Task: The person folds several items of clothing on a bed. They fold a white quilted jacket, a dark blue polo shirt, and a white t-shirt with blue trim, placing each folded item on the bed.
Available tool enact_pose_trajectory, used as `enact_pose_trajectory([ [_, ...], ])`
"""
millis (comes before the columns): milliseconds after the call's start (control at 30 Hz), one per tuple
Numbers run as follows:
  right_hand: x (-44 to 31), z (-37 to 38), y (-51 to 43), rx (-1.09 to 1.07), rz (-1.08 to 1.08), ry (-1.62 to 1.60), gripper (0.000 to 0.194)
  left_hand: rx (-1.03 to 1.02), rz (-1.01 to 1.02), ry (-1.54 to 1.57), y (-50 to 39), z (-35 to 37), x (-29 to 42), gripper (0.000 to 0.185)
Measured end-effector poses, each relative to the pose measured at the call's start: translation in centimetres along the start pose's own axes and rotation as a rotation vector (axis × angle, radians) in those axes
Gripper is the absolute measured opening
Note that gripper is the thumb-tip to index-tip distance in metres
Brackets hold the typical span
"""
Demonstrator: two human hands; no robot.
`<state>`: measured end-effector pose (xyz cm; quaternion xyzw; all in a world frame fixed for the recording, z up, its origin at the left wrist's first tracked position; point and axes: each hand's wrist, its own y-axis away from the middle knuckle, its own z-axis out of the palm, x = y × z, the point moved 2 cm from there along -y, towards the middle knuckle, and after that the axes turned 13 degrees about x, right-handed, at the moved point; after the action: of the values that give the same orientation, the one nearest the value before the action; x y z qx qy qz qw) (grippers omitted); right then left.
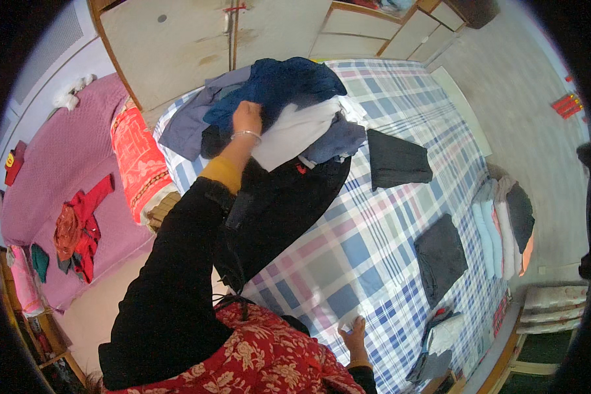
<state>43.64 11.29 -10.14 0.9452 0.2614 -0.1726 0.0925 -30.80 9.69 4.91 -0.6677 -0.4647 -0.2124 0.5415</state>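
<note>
My left hand, a bangle at its wrist, touches a heap of clothes at the bed's far left. Its fingers curl downward against a dark blue garment, and their tips are hidden, so I cannot tell whether they grip it. Beside the hand lies a white garment, with a grey-blue one to its right. Black clothing spreads toward me under my left forearm. A grey-purple garment hangs toward the bed's left edge. My right hand rests on the checked bedsheet, thumb and finger apart.
Folded dark garments lie to the right, with a small clothes pile nearer me. Stacked folded textiles stand by the wall. A pink-covered sofa holds red clothing. A cabinet stands behind the bed.
</note>
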Motion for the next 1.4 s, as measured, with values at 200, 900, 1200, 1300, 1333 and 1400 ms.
enact_pose_trajectory([
  [200,0.0,-0.3,-0.5,-0.136,0.183,-0.144,0.105,0.057,-0.202,-0.218,0.6,-1.6,1.9,0.048],
  [900,-4.4,0.0,2.2,-0.148,0.403,-0.591,0.053,-0.998,0.245,1.209,24.3,-11.0,27.2,0.012],
  [1200,-8.8,-2.0,6.0,0.138,1.090,-1.246,0.045,-2.302,0.438,0.897,42.3,-16.7,16.8,0.049],
  [1300,-7.5,-0.1,8.9,0.192,1.188,-1.350,0.044,-1.882,0.241,0.817,40.3,-12.6,11.8,0.026],
  [1333,-7.4,0.3,9.8,0.234,1.245,-1.456,0.049,-1.640,0.052,0.695,39.3,-12.0,9.9,0.025],
  [1400,-7.5,0.5,10.4,0.193,1.151,-1.599,0.060,-1.638,0.051,0.420,37.2,-9.3,7.0,0.021],
])
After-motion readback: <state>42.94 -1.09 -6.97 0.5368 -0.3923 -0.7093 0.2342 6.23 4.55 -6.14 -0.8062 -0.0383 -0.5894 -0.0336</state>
